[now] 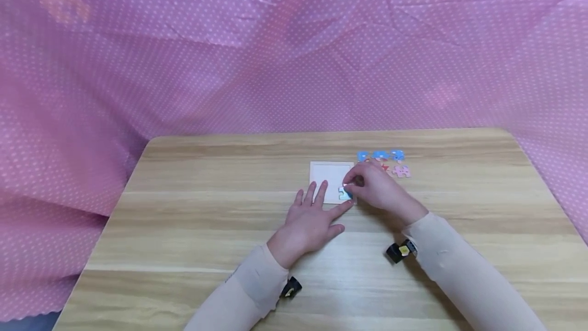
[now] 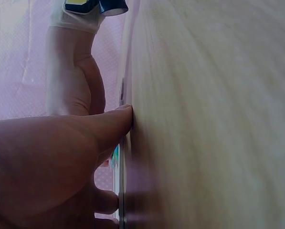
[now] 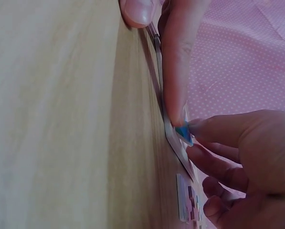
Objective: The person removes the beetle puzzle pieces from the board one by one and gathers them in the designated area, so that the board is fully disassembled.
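At tray's (image 1: pixel 332 173) near right corner, blue puzzle piece (image 1: pixel 345 192) is pinched by right hand (image 1: pixel 378 188); tray is steadied by spread left hand (image 1: pixel 312 218); piece best lowered flat.

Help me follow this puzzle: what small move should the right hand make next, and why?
Probably press the blue piece down flat. The right hand pinches it, tilted, at the tray's near right corner, while the left hand lies flat, steadying the tray.

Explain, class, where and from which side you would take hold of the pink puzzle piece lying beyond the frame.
Probably at its two opposite outer edges, coming straight down from above. The pink puzzle piece lies flat on the table, so only its thin rim offers a grip. The red piece crowds its left side; the right side is freer.
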Available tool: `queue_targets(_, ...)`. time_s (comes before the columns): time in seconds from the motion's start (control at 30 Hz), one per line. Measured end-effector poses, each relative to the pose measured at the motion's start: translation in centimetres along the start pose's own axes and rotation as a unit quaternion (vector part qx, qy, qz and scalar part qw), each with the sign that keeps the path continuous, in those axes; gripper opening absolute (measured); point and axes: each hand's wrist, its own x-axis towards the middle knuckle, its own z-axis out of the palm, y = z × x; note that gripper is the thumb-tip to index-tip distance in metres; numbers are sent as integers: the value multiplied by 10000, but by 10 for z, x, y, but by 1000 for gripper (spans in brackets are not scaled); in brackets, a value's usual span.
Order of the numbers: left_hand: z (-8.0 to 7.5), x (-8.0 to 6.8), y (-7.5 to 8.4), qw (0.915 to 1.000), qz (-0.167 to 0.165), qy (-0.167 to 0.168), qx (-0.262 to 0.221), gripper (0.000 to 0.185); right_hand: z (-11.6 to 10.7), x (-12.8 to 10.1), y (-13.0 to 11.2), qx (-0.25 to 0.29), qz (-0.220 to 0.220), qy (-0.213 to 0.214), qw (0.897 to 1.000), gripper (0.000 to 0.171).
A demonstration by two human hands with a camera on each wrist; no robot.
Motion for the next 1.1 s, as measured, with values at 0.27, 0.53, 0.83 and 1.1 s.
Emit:
queue_targets(0.27, 2, 1, 0, 10000, -1, 31, -17, 57, 2, -1, 4, 226, -90, -66, 9997, 8)
queue_targets(0.53, 4, 1, 0, 10000, 19, 54, -27, 57, -1, -2, 4, 633, -147, -274, 9975, 16)
queue_targets(0.83, 4, 2, 2, 10000, 19, 30, -12, 57, -8, -7, 8, 982, 120, -58, 9951, 17)
queue_targets(1.1, 5, 1, -1, 10000, -44, 52, -64, 57, -22, -20, 13, 1058, -16, 192, 9942, 17)
